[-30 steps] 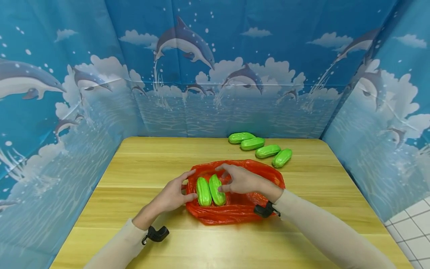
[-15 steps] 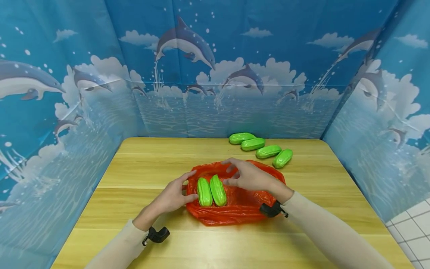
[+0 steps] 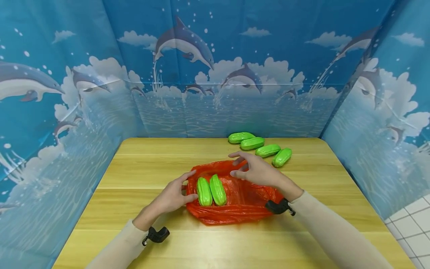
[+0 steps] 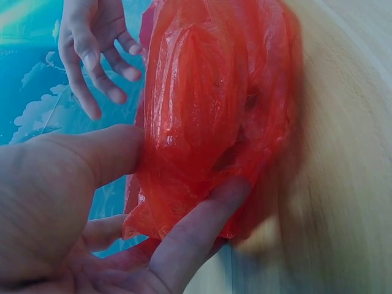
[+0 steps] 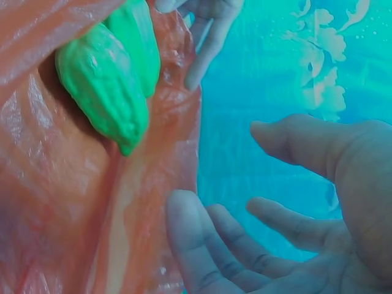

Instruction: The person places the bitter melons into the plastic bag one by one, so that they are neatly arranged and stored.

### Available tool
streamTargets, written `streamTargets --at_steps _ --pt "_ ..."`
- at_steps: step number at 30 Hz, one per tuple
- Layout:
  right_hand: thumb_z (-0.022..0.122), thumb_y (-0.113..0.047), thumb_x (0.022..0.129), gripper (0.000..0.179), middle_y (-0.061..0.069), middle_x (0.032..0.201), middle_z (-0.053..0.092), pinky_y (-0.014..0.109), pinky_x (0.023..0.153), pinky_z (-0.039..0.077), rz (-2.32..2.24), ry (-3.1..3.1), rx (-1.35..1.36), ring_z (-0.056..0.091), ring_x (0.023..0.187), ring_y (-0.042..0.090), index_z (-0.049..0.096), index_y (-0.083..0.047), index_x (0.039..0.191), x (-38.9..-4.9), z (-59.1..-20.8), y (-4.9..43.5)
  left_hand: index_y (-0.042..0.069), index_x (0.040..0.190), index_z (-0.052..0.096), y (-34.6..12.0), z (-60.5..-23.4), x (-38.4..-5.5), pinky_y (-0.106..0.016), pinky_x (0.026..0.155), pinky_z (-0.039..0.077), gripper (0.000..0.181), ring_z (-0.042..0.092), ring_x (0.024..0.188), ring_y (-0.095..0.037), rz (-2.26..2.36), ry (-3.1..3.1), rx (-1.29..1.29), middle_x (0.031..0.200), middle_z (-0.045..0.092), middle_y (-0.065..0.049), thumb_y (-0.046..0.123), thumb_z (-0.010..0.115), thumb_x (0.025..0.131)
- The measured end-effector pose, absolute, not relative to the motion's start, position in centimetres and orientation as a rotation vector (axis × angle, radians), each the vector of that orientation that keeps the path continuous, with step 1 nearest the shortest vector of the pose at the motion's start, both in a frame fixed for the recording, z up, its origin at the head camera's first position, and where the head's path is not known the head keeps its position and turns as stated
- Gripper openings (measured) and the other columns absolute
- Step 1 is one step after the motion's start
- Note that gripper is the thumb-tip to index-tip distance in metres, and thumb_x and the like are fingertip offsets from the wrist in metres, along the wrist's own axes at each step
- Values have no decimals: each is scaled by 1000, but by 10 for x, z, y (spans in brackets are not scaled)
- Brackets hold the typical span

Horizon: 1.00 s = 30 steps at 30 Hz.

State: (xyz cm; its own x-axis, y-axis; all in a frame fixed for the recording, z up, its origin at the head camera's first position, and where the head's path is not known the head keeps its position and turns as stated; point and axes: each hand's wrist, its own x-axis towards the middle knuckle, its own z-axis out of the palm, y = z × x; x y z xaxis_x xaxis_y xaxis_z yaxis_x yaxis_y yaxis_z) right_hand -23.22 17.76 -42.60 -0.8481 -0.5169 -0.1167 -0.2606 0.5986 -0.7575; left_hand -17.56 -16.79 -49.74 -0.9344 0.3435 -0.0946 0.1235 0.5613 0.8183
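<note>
A red plastic bag (image 3: 231,215) lies spread with its mouth facing up on the wooden table. Inside its left part, two glossy green cucumber-like vegetables (image 3: 204,192) rest side by side; bumpy ridges and a pointed tip show on one green vegetable (image 5: 104,92) in the right wrist view. My left hand (image 3: 173,195) holds the bag's left end, thumb and fingers around the crumpled plastic (image 4: 196,104). Over the bag's far rim hovers my right hand (image 3: 258,170), fingers spread and slightly bent, with nothing in it.
Several more green vegetables (image 3: 252,144) lie in a slanting row behind the bag, toward the table's back right. A dolphin-print curtain (image 3: 221,108) borders the table (image 3: 147,157) at the back and sides. White floor tiles (image 3: 413,220) show at far right.
My right hand has let go of the right-hand vegetable in the bag and moved up, back and to the right. The left hand stays at the bag's left end.
</note>
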Motion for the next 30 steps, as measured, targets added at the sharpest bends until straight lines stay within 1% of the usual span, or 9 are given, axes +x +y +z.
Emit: streamTargets --at_steps 3,7,10,13,17,19,25,28,30 --pt "80 -29 113 66 23 152 70 41 86 68 -1150 2521 -616 79 117 34 55 -14 172 -232 -422 184 11 182 42 -169 -497 -175 -52 108 70 91 76 141 -44 1314 2552 394 172 61 -24 20 89 105" --pt "78 -28 115 63 24 154 69 46 92 69 -1220 2539 -590 78 120 35 56 -13 172 -233 -418 197 12 182 41 -169 -495 -174 -55 112 69 91 75 143 -45 1314 2554 390 176 56 -25 21 89 105" --pt "76 -25 116 60 25 154 69 43 94 69 -1276 2552 -579 78 125 40 57 -10 170 -234 -414 208 12 182 41 -169 -494 -173 -56 113 68 92 75 143 -45 1320 2551 381 177 55 -24 22 90 105" --pt "75 -26 116 57 25 153 69 43 95 71 -1310 2570 -544 77 127 42 59 -10 169 -236 -413 221 13 182 41 -170 -495 -172 -53 110 70 92 76 142 -44 1329 2543 369 176 56 -24 21 89 105" --pt "73 -28 118 58 27 157 67 52 98 71 -1310 2619 -503 77 129 44 57 -11 170 -241 -416 239 13 183 39 -169 -497 -173 -45 102 72 91 75 143 -43 1346 2515 373 173 59 -24 19 87 106" --pt "72 -30 118 58 28 158 67 52 97 71 -1291 2662 -488 76 129 45 56 -10 171 -243 -419 248 12 183 39 -168 -498 -173 -44 101 73 91 75 143 -43 1354 2508 384 171 60 -25 18 87 106" --pt "72 -32 119 60 28 161 63 50 90 71 -1274 2731 -421 72 131 50 54 -10 172 -249 -424 271 14 183 40 -167 -500 -174 -48 107 71 91 75 143 -41 1328 2527 373 172 61 -22 19 88 105" --pt "71 -33 119 61 30 162 61 47 91 71 -1279 2749 -408 71 133 52 54 -8 172 -252 -427 279 15 183 40 -167 -499 -174 -49 108 71 91 75 144 -41 1323 2530 370 173 60 -21 20 88 106" --pt "69 -33 120 61 32 164 59 48 93 71 -1266 2774 -417 70 135 53 53 -7 172 -254 -428 284 15 182 41 -167 -498 -174 -49 107 71 91 75 143 -41 1316 2539 378 173 60 -22 20 88 105"
